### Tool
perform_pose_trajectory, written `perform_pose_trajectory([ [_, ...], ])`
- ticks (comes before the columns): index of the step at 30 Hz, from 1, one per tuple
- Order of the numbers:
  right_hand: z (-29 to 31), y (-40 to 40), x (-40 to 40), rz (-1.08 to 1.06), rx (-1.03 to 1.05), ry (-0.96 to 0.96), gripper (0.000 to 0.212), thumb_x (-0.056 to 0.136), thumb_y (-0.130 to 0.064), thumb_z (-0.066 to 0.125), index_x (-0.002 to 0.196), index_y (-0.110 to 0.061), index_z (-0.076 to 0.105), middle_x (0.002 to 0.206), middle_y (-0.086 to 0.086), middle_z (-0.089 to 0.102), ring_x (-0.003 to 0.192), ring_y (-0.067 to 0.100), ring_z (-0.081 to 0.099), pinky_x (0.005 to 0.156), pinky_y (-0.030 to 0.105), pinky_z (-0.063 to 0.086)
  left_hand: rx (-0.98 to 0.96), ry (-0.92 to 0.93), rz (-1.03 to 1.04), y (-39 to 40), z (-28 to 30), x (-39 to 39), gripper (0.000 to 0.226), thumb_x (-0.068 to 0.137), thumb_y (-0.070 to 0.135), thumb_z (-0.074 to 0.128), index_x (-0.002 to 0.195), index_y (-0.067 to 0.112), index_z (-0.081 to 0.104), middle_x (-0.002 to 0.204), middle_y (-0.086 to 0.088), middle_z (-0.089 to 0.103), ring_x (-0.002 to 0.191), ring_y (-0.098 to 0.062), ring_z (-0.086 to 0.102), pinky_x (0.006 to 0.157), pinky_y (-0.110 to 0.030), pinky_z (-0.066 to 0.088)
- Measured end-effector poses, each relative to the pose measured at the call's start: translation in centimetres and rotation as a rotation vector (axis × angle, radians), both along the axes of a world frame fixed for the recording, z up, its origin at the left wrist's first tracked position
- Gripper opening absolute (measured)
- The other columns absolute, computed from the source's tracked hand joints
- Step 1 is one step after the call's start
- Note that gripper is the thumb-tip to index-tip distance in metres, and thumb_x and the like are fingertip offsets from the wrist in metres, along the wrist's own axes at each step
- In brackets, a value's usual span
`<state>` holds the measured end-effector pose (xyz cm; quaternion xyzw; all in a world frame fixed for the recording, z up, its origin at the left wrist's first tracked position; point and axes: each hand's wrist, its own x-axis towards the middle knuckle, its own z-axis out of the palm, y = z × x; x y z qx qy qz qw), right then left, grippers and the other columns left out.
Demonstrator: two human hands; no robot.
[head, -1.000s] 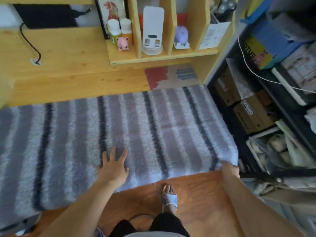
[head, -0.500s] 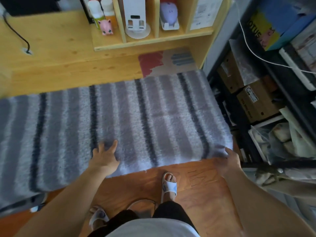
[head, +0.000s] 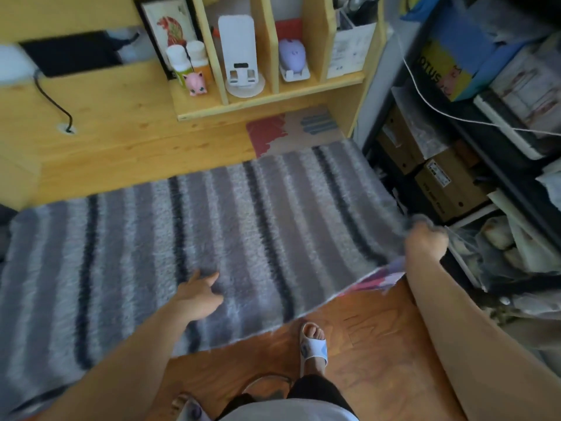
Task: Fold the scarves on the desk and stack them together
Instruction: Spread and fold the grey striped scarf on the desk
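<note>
My left hand lies flat on the striped scarf spread across the tabletop; my right hand pinches its lifted corner, I think. First fold barely begun, stacking undone.

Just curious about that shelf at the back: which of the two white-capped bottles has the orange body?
The right-hand bottle, nearer the white stand. Its lower body is orange, while the left bottle shows green and stands directly behind the pink pig figurine.
</note>
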<state>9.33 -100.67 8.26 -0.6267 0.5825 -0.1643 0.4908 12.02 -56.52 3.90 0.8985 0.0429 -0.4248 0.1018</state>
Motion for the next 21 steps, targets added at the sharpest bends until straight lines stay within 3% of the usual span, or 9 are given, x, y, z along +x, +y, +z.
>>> perform_pose_trajectory([
  [3,7.5,7.1,4.5,0.43,-0.262,-0.075,0.018,0.098,-0.024,0.049,0.113,-0.017,0.057,0.104,0.011,0.064,0.096,0.03,0.059,0.086,0.042,0.047,-0.17,-0.005,0.1,1.1,1.1,0.1,0.07,0.1,0.037,0.058,0.161,0.035,0.025,0.171,0.001,0.006,0.146,-0.02,0.038,0.098,-0.023,0.044],
  [6,10.7,18.4,5.3,1.013,-0.596,-0.144,0.011,0.096,-0.017,0.055,0.089,-0.011,0.049,0.082,0.006,0.054,0.075,0.03,0.05,0.068,0.038,0.039,-0.465,-0.164,0.444,3.6,2.4,-0.2,0.054,0.102,0.028,0.06,0.153,0.025,0.043,0.144,-0.005,0.051,0.104,-0.015,0.063,0.084,-0.024,0.049],
  [9,7.7,29.6,2.0,1.624,-0.782,-0.221,0.009,0.095,-0.018,0.056,0.1,-0.01,0.055,0.123,0.011,0.056,0.095,0.037,0.062,0.074,0.045,0.053,-0.937,-0.183,1.082,8.0,4.6,-1.3,0.032,0.105,0.03,0.053,0.137,0.027,0.055,0.135,-0.006,0.061,0.122,-0.026,0.058,0.108,-0.042,0.04],
  [11,3.9,34.6,-0.1,1.984,-0.713,-0.174,0.02,0.096,-0.024,0.052,0.109,-0.01,0.057,0.144,0.011,0.047,0.116,0.036,0.06,0.087,0.045,0.055,-1.267,-0.058,1.373,11.0,5.8,-3.0,0.029,0.099,0.045,0.054,0.122,0.029,0.061,0.111,-0.004,0.07,0.107,-0.026,0.065,0.104,-0.048,0.044],
  [12,2.4,36.2,-0.9,2.086,-0.641,-0.127,0.022,0.096,-0.025,0.05,0.112,-0.012,0.057,0.143,0.008,0.046,0.12,0.034,0.058,0.091,0.044,0.053,-1.31,-0.058,1.424,12.1,6.2,-3.8,0.027,0.094,0.051,0.056,0.111,0.031,0.063,0.092,-0.001,0.071,0.09,-0.022,0.066,0.093,-0.044,0.048],
  [14,1.2,37.9,-2.1,2.121,-0.501,-0.017,0.024,0.096,-0.019,0.051,0.118,-0.016,0.06,0.139,0.002,0.048,0.121,0.028,0.055,0.095,0.036,0.047,-1.243,-0.081,1.431,13.6,5.5,-5.1,0.025,0.096,0.053,0.055,0.106,0.032,0.065,0.075,0.005,0.067,0.073,-0.014,0.06,0.075,-0.033,0.045],
  [16,0.1,36.7,-2.7,2.006,-0.437,0.054,0.029,0.098,-0.018,0.053,0.125,-0.014,0.061,0.143,0.001,0.049,0.128,0.023,0.051,0.102,0.031,0.038,-1.126,-0.104,1.407,14.4,3.7,-5.7,0.036,0.096,0.056,0.061,0.126,0.035,0.06,0.103,0.006,0.072,0.095,-0.013,0.065,0.085,-0.033,0.05],
  [18,-1.3,33.7,-2.7,1.827,-0.426,0.125,0.033,0.097,-0.027,0.051,0.127,-0.017,0.06,0.143,0.0,0.049,0.128,0.024,0.052,0.105,0.032,0.039,-1.044,-0.135,1.315,15.2,1.0,-5.6,0.075,0.076,0.066,0.076,0.141,0.039,0.051,0.133,0.008,0.065,0.12,-0.016,0.063,0.105,-0.043,0.049],
  [21,-3.3,27.6,-1.8,1.555,-0.483,0.355,0.04,0.094,-0.025,0.053,0.133,-0.02,0.057,0.14,0.006,0.049,0.122,0.033,0.055,0.101,0.038,0.046,-0.957,-0.275,1.314,14.9,-1.2,-4.5,0.079,0.062,0.061,0.084,0.131,0.03,0.061,0.123,0.005,0.072,0.114,-0.021,0.068,0.102,-0.05,0.052],
])
